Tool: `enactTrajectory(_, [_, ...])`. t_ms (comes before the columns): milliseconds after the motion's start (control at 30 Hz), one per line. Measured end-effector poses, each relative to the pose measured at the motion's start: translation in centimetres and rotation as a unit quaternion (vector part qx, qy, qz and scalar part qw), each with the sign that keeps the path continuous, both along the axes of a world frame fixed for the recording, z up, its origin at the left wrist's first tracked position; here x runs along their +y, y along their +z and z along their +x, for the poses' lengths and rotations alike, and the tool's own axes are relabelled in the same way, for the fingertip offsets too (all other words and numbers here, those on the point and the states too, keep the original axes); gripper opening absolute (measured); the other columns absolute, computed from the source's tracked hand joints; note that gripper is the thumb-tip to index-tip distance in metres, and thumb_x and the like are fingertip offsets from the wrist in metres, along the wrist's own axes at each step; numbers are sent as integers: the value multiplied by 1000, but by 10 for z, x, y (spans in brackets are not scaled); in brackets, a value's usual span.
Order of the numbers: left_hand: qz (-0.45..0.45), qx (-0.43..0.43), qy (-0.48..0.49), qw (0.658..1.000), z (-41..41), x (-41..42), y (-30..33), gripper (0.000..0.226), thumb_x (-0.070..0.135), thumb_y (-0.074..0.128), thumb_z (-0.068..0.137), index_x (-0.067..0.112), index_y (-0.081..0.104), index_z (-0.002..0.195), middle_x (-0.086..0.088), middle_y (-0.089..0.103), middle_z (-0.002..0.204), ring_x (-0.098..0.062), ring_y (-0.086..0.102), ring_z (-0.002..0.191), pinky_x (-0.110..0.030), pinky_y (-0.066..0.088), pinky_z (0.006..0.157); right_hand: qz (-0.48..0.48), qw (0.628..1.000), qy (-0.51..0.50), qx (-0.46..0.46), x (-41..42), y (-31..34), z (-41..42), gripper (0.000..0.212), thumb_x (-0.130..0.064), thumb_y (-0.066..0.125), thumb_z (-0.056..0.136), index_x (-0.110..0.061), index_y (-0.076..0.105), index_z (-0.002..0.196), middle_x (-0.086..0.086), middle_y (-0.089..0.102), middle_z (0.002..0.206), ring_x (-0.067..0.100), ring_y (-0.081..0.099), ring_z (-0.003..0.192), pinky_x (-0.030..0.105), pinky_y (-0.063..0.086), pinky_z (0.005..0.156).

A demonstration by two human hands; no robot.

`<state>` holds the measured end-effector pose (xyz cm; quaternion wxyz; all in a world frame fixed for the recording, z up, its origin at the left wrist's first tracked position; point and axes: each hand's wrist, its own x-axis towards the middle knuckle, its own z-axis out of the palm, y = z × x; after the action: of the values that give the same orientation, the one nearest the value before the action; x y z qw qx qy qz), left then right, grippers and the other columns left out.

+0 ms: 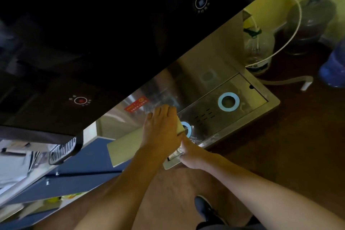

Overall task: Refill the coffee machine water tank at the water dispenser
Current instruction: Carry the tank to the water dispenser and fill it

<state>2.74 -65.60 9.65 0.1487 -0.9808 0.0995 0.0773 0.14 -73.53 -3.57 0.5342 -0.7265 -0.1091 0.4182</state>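
Tight room over the drip tray [248, 99]

Above the tray, the dispenser's dark panel [130, 33] is overhanging you; your hands are filling the tray's near end, and its far ring [228, 101] is lying open.

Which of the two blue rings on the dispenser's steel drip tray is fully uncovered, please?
The farther blue ring, toward the tray's right end, lies fully uncovered; the nearer blue ring is partly hidden beside the left hand.

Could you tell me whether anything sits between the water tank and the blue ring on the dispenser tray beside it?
Nothing visible blocks it. The left hand and right hand hold the clear water tank on the steel tray, right at the near blue ring. The far blue ring stands bare.
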Motion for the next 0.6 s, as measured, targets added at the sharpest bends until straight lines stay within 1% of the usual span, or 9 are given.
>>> enactTrajectory(33, [-3,0,3,1000,0,1,1,63,53,61,90,14,40,135,-5,49,137,-23,46,128,-34,38,107,0,1000,3,-4,-1,1,0,85,-1,44,89,-29,-2,154,2,48,136,14,52,120,25,37,95])
enactTrajectory(133, [-29,-11,19,999,-5,2,5,62,50,63,89,15,41,134,-5,50,134,-22,47,126,-33,38,105,-10,999,4,-33,-9,6,-1,87,-3,46,90,-34,-5,153,9,24,159,26,34,142,40,32,110])
enactTrajectory(200, [-92,-28,52,994,-14,7,8,58,44,69,86,14,44,129,-5,51,128,-22,50,120,-34,41,102,-34,997,0,-67,-16,11,-3,86,-7,46,94,-36,-9,153,7,19,162,26,35,141,41,32,113])
enactTrajectory(233, [-135,-41,73,987,-20,11,8,58,41,74,82,15,46,125,-5,52,123,-22,51,116,-36,44,101,-45,995,-9,-86,-20,14,-3,84,-9,46,96,-31,-10,155,5,13,164,24,29,145,37,26,115])
enactTrajectory(333, [-264,-80,141,951,-36,22,7,65,39,86,72,16,47,119,1,50,112,-20,52,105,-41,51,95,-83,983,-29,-163,-38,23,-1,83,-10,49,97,-14,-10,156,2,-5,165,19,3,152,29,6,119])
enactTrajectory(433, [-376,-80,195,902,-42,22,1,72,41,88,67,20,45,120,3,51,110,-19,55,101,-43,55,91,-128,959,-34,-251,-63,31,4,86,-10,54,95,-10,-8,156,6,-8,165,19,-4,152,37,10,124])
enactTrajectory(500, [-462,-85,212,857,-44,15,-4,74,51,86,62,29,43,118,1,55,111,-20,60,100,-46,57,88,-142,945,-52,-290,-82,43,9,83,-7,53,94,-9,-2,156,8,-4,165,22,0,152,40,16,123])
enactTrajectory(567, [-534,-100,217,811,-43,3,-10,75,58,80,58,34,42,118,1,55,116,-21,60,106,-46,57,90,-150,920,-89,-352,-103,60,15,74,-2,54,91,-9,17,155,11,18,162,25,23,148,40,33,117])
enactTrajectory(600, [-562,-106,216,791,-43,-3,-12,75,54,82,60,32,42,121,-1,54,119,-21,59,109,-43,56,92,-153,899,-117,-392,-113,69,18,68,0,55,88,-10,30,151,10,31,156,24,37,141,40,41,110])
